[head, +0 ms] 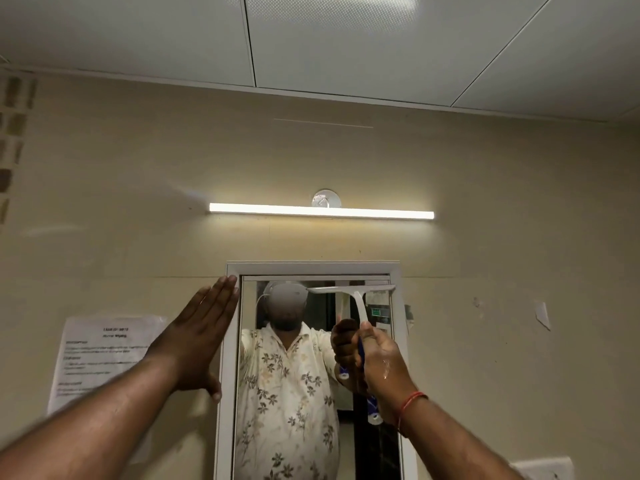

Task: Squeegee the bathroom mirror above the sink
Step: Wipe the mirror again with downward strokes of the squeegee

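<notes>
Right hand (379, 355) wrapped around the squeegee (356, 306) handle; blade pressed high on the mirror (294, 393). Left hand (201, 337) flat, fingers together, against the mirror frame (228, 341).

Squeegee (356, 299) smooth white plastic; mirror (311, 375) glossy glass; wall (502, 237) matt beige; notice (104, 355) paper.

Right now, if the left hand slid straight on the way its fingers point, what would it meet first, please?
The left hand lies flat, fingers aimed up and right. Its fingertips already reach the mirror frame near the top left corner, so it would probably meet that first; depth is unclear.
</notes>
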Available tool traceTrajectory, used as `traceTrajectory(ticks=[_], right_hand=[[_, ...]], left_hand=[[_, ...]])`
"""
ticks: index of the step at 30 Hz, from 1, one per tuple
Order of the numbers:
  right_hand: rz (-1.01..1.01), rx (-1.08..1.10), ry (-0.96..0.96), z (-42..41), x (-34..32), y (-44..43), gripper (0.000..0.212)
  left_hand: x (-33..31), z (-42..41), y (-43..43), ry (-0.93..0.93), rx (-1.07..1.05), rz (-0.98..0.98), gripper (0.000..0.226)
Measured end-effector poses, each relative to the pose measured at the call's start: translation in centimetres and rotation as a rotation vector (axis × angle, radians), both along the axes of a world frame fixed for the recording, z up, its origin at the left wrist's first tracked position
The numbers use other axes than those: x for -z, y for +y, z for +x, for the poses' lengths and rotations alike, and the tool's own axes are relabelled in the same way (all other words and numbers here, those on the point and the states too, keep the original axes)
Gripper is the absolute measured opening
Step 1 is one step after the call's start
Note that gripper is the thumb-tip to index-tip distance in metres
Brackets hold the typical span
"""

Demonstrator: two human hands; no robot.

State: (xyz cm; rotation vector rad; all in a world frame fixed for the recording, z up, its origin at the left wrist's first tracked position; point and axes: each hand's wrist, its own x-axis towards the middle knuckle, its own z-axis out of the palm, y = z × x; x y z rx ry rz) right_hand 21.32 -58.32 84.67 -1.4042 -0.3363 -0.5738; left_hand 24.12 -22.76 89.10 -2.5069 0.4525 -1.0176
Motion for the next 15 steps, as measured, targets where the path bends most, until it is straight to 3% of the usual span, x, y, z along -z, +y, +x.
traceTrajectory(ticks=[4,9,15], right_hand=[[0.018,-0.063,-0.013,2.1,-0.3,0.0,0.076],[0.002,-0.045,0.0,2.5,-0.6,0.2,0.062],[-0.043,-0.046,0.013,2.7,-0.3,-0.1,0.069]], left_hand=[[0.0,0.0,-0.2,-0.028,0.017,0.009,0.202],[0.0,-0.4,-0.5,-0.045,0.029,0.0,0.201],[0.1,-0.9,-0.8,-0.039,0.054,-0.048,0.2]])
